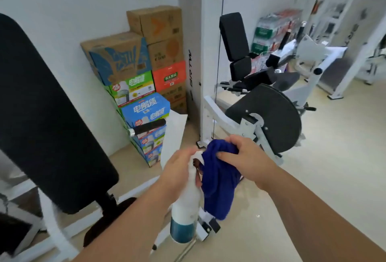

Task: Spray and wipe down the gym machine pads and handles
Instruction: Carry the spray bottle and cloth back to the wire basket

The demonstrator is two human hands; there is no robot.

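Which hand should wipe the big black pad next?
Probably the right hand: it already grips the blue cloth. The left hand is busy holding the spray bottle, though the black pad lies to the left.

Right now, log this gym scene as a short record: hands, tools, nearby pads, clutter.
left hand: left hand grips the spray bottle by its neck
right hand: right hand clutches the blue cloth, bunched and hanging down
bottle: white, with blue liquid low inside, nozzle close to the cloth
nearest pad: long black pad at left, tilted
other pads: black seat pads on the white machine behind
handle: black grip beside the boxes
clutter: stacked cardboard boxes against the wall
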